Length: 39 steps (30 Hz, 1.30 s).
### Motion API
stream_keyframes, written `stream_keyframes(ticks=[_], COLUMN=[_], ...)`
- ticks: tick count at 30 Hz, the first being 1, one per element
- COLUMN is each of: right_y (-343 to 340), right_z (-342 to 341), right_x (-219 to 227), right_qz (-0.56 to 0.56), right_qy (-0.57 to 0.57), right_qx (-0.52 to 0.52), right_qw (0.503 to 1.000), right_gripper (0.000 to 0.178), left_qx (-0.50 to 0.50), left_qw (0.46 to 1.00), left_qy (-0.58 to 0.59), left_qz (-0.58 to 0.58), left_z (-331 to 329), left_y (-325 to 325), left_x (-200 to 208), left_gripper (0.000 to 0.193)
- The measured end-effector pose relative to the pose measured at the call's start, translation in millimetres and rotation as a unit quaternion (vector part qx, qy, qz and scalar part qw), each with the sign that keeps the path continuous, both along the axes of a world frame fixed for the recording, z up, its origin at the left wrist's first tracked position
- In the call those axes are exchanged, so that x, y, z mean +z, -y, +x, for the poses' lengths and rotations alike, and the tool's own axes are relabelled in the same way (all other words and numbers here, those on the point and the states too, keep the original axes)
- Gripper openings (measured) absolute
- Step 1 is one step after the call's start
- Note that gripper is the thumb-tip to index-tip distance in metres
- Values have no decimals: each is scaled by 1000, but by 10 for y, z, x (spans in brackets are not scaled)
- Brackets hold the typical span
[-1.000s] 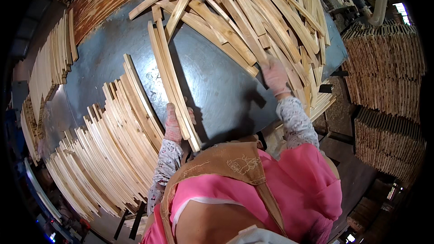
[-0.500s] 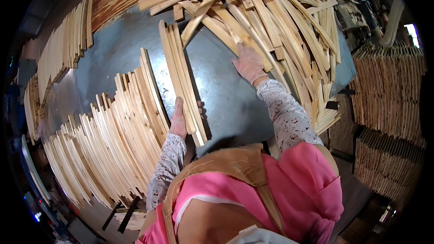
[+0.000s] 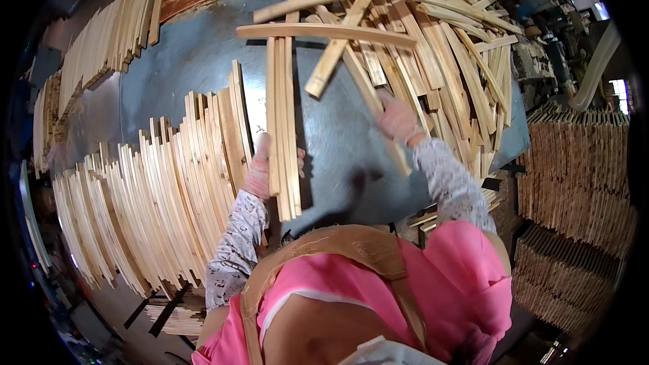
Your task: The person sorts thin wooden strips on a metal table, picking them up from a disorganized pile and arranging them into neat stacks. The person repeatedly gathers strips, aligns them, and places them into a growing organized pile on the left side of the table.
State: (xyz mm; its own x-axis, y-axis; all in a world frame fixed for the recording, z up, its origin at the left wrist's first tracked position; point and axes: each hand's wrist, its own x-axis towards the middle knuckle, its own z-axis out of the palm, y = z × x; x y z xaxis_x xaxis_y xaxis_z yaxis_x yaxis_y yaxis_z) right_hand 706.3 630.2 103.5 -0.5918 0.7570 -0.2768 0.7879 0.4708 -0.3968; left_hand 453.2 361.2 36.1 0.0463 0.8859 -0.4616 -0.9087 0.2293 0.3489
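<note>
Left hand (image 3: pixel 257 170) clamped around a bundle of strips (image 3: pixel 282 115), which runs from the near edge of the tabletop (image 3: pixel 331 142) toward its far edge; right hand (image 3: pixel 400 120) appears closed on a single strip (image 3: pixel 363 80), fingertips hidden, beside the loose pile (image 3: pixel 427 61) at the far right corner; judged step: drawing a strip from the pile; next move probably calls for sliding it clear of the crossing strip (image 3: pixel 324 30), with the bundle held firm.

No readable lettering anywhere.
</note>
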Motion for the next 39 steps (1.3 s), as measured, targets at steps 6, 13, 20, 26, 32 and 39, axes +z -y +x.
stream_keyframes(ticks=[6,13,20,26,32,39], right_y=[1185,-185,-924,-1295,173,1496], right_z=[-220,-975,-1891,-798,-259,-397], right_x=[-1135,-176,-262,-643,-687,-1038], right_qz=[-20,255,255,265,-29,-93], right_qy=[-56,-110,61,18,-46,-68], right_qx=[194,111,73,73,-86,-93], right_qw=[979,954,962,961,995,989], right_gripper=[44,57,57,30,44,84], left_qx=[24,-20,7,-82,-240,-167], left_qw=[995,996,957,872,618,584], left_qy=[16,-28,-282,-464,-691,-778], left_qz=[-93,-78,-75,-131,-288,-162], left_z=[704,408,206,185,773,1236], left_y=[188,314,235,859,422,607], left_x=[-526,-375,377,866,652,-155], left_gripper=[86,83,94,93,117,80])
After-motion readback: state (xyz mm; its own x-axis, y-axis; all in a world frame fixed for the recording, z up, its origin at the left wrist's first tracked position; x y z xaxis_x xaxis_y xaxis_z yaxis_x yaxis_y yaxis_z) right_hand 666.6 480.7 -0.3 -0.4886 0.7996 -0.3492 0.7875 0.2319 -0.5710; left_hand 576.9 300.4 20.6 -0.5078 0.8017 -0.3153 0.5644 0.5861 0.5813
